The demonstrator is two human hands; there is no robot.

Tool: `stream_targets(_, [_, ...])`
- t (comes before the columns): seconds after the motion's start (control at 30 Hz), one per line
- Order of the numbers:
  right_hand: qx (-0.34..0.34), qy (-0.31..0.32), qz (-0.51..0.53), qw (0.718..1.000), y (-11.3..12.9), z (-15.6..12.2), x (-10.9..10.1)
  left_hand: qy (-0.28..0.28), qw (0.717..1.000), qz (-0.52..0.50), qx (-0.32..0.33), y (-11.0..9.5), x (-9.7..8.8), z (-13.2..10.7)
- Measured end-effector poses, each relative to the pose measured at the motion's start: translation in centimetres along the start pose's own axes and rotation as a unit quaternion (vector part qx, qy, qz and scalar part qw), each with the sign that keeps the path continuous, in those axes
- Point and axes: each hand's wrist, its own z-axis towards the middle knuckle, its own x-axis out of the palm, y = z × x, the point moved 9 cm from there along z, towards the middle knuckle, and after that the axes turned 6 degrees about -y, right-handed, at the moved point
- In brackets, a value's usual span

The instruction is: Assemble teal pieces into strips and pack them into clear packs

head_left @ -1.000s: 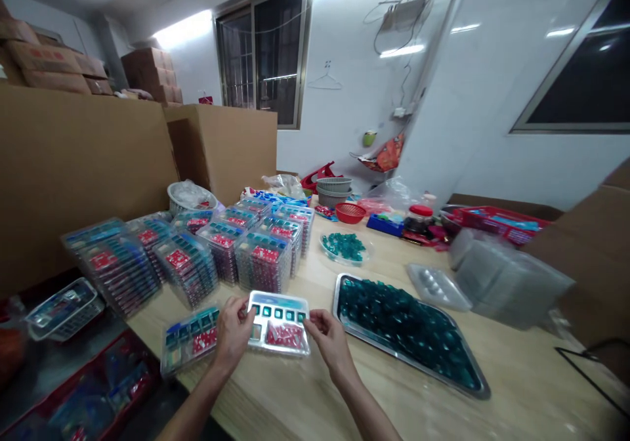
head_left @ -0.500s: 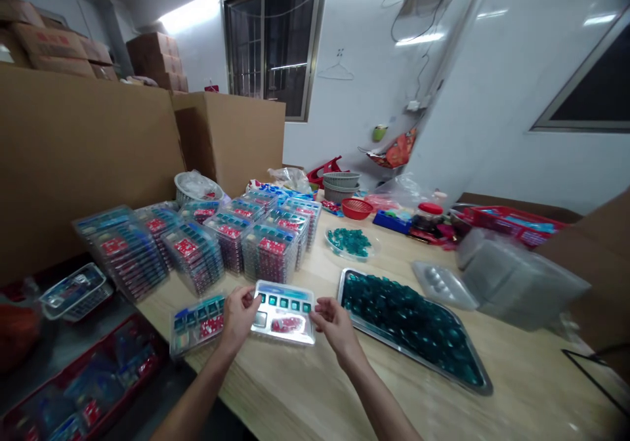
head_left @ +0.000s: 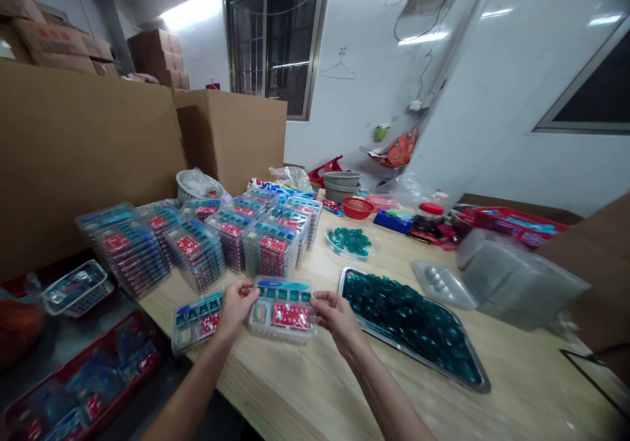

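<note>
Between my two hands is a clear plastic blister tray (head_left: 284, 328) with a row of teal square pieces, a blue strip along the top and a red dotted packet. My left hand (head_left: 238, 306) grips its left edge with thumb and fingers. At the right edge, my right hand (head_left: 337, 316) pinches the rim. Just left of my left hand lies another filled tray (head_left: 189, 329), partly hidden by my wrist. To the right of my right hand stands a metal tray (head_left: 411, 351) heaped with dark teal pieces (head_left: 408, 319).
Several stacks of filled trays (head_left: 270, 251) stand behind my hands. Farther back are a clear dish of teal pieces (head_left: 349, 241) and a red basket (head_left: 357, 208). Empty clear trays (head_left: 516, 283) are piled at the right. A red crate (head_left: 83, 375) sits low at the left.
The tray in my hands has tipped, so the glare on it is gone and its red packet shows plainly. Both hands stay at its edges.
</note>
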Motion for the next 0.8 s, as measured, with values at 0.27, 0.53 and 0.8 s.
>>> stream_targets(0.27, [0.013,0.028,0.029,0.999,0.3,-0.2,0.9,0.024,0.992,-0.095,-0.083,-1.3,-0.3,-0.9])
stream_targets(0.53, [0.023,0.085,0.063,0.994,0.4,-0.7,5.3,0.021,0.977,-0.166,-0.130,-3.0,-3.0,-1.4])
stream_targets(0.8, [0.029,0.150,0.072,0.986,0.4,-2.5,10.2,-0.155,0.958,-0.193,-0.142,-1.8,-14.0,-0.2])
